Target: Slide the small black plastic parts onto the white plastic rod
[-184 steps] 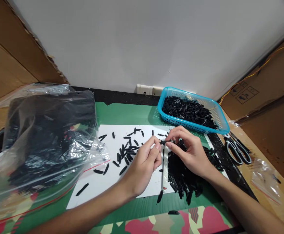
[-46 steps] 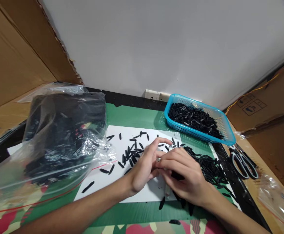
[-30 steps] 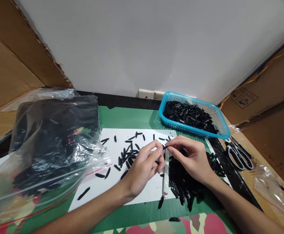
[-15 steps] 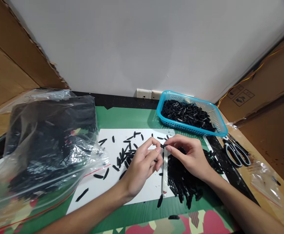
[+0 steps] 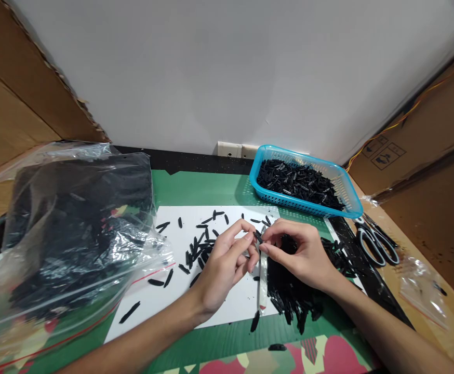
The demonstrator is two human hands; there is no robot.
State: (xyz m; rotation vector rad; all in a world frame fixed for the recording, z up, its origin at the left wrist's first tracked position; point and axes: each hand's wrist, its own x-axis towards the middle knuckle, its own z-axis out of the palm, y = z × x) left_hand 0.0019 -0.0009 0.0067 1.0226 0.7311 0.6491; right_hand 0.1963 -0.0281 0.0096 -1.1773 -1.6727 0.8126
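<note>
Above the white paper (image 5: 137,324), a small black strip (image 5: 258,237) is pinched between my two hands. Thumb and index finger of my left hand (image 5: 224,270) close on its left end, the other fingers curled loosely. My right hand (image 5: 301,254) grips the right end with its fingertips. What the strip is made of I cannot tell. Beneath the hands lies a white flat stick (image 5: 263,285), partly hidden. A dense pile of black strips (image 5: 295,283) sits under my right hand, while loose black strips (image 5: 196,252) are scattered on the paper at left.
A blue basket (image 5: 308,206) full of black pieces stands at the back right. Clear zip bags (image 5: 79,234) with dark contents lie at left. Scissors (image 5: 375,244) and a small plastic bag (image 5: 424,291) rest at right. Cardboard (image 5: 429,156) flanks the green tabletop (image 5: 199,187).
The black strip has turned from nearly level to slanting down to the right. My right hand has shifted slightly left and down; my left hand has hardly moved.
</note>
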